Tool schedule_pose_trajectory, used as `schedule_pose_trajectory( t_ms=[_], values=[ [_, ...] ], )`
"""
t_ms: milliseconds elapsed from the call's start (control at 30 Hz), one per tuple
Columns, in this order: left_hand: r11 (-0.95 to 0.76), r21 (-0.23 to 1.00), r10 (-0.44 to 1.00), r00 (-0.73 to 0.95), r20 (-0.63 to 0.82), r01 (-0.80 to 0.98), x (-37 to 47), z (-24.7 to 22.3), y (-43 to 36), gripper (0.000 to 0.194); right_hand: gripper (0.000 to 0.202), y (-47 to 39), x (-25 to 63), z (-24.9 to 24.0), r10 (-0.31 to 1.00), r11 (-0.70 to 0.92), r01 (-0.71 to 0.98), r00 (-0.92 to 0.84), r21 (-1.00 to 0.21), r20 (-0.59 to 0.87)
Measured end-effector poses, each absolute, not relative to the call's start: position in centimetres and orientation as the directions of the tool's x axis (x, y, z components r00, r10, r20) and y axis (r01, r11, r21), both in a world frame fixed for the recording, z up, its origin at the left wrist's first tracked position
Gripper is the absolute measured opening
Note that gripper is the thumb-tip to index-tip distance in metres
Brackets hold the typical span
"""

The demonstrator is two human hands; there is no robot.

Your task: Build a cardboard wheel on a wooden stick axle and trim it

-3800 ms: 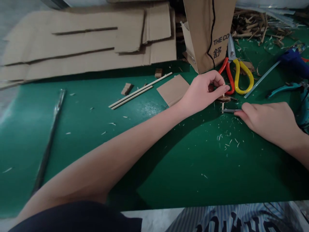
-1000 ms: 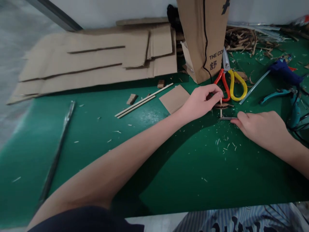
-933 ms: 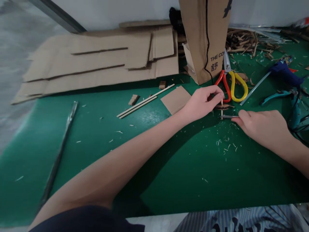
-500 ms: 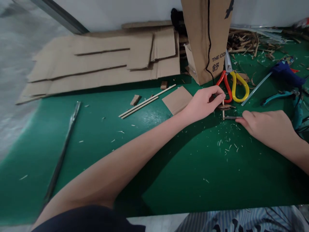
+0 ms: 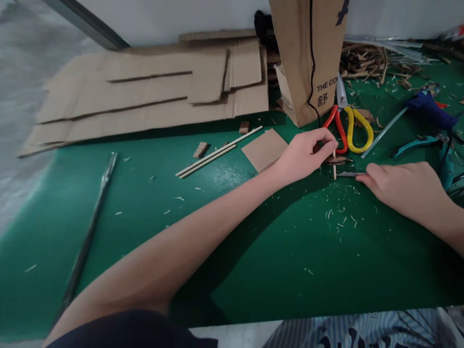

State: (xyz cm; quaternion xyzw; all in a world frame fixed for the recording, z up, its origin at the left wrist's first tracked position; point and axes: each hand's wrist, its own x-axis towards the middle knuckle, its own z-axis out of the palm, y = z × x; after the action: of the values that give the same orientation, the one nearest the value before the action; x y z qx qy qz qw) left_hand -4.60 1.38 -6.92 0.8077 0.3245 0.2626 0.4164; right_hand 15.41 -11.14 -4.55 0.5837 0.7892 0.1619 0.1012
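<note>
My left hand (image 5: 312,151) is closed, pinching a thin wooden stick (image 5: 334,172) that points down toward me. Behind the stick, a flat brown piece (image 5: 339,160) lies just under my fingertips; whether the stick passes through it I cannot tell. My right hand (image 5: 400,186) is closed around a knife, with its thin grey blade (image 5: 348,174) pointing left. The blade's tip meets or nearly meets the side of the stick near its lower end. The knife's handle is hidden inside my fist. Pale shavings (image 5: 342,212) lie on the green tabletop below.
Scissors (image 5: 350,128) with red and yellow handles lie behind my hands, against a brown paper bag (image 5: 308,72). Teal pliers (image 5: 415,144) and a blue glue gun (image 5: 427,108) are at right. Cardboard sheets (image 5: 145,101), loose sticks (image 5: 206,162) and a cardboard square (image 5: 266,149) lie left.
The knife blade has tilted slightly and my right hand has shifted a little to the right and up. My left hand keeps its pinch on the stick. The whole view has shifted slightly.
</note>
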Motion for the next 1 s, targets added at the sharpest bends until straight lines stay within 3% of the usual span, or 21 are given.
schedule_pose_trajectory(
  t_ms=[267, 433, 767, 1000],
  values=[
    [-0.471, 0.826, 0.739, 0.65, 0.177, 0.31, -4.6, -7.1, 1.5, 0.017, 0.059, -10.3, 14.5, -4.8, 0.975, 0.202, 0.916, -0.222, 0.346, 0.019],
    [-0.46, 0.835, 0.742, 0.647, 0.175, 0.301, -4.6, -7.1, 1.5, 0.016, 0.054, -11.3, 14.9, -4.9, 0.953, 0.291, 0.9, -0.301, 0.325, -0.022],
    [-0.431, 0.863, 0.749, 0.638, 0.18, 0.263, -4.5, -7.2, 1.6, 0.017, 0.058, -10.6, 14.6, -5.0, 0.944, 0.301, 0.91, -0.326, 0.285, 0.045],
    [-0.435, 0.859, 0.761, 0.621, 0.189, 0.271, -4.5, -7.3, 1.6, 0.017, 0.058, -10.2, 14.2, -5.4, 0.968, 0.202, 0.945, -0.233, 0.258, 0.094]
  ],
)
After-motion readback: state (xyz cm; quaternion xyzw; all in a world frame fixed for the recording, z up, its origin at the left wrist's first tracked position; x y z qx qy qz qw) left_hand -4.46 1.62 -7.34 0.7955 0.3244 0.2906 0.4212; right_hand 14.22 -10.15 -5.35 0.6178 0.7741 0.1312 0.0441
